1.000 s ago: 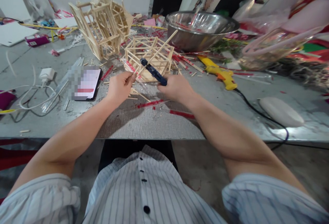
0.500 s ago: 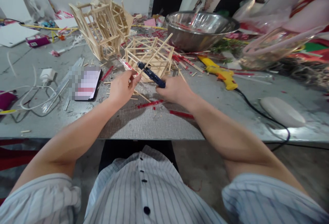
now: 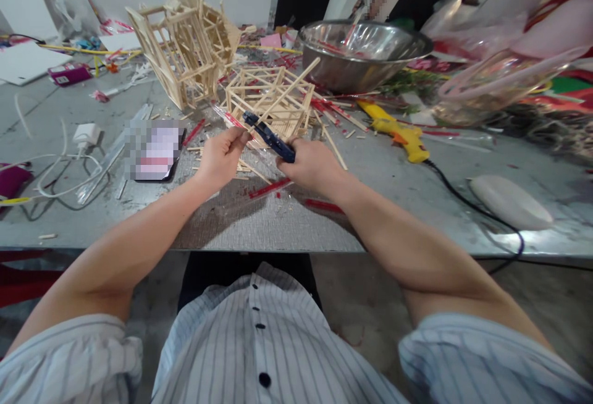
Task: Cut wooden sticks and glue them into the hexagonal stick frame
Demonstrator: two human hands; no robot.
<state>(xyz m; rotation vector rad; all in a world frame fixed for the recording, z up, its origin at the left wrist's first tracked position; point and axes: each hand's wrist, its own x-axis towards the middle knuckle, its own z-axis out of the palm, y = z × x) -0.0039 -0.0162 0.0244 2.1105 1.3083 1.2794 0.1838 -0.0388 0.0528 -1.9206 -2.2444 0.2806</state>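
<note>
Pinched between the fingers of my left hand (image 3: 221,158) is a thin wooden stick (image 3: 301,76), which slants up to the right. My right hand (image 3: 311,166) is closed round the handles of dark blue pliers (image 3: 269,133), whose head lies against the stick just beyond my left fingertips. Behind both hands sits a low frame of glued wooden sticks (image 3: 273,92). The held stick crosses in front of it. A taller stick structure (image 3: 185,52) stands to its left. Loose sticks (image 3: 254,172) and red-marked plastic wrappers (image 3: 269,189) lie below and around my hands.
A phone (image 3: 157,152) lies left of my left hand, near a white charger (image 3: 86,136) with its cable. To the right are a yellow glue gun (image 3: 393,129) with a black cord and a pale computer mouse (image 3: 509,201). A steel bowl (image 3: 324,70) stands behind.
The stick has shifted slightly up and to the right. The pliers have turned a little, and their handles look slightly wider apart. Both hands have moved only a short way.
</note>
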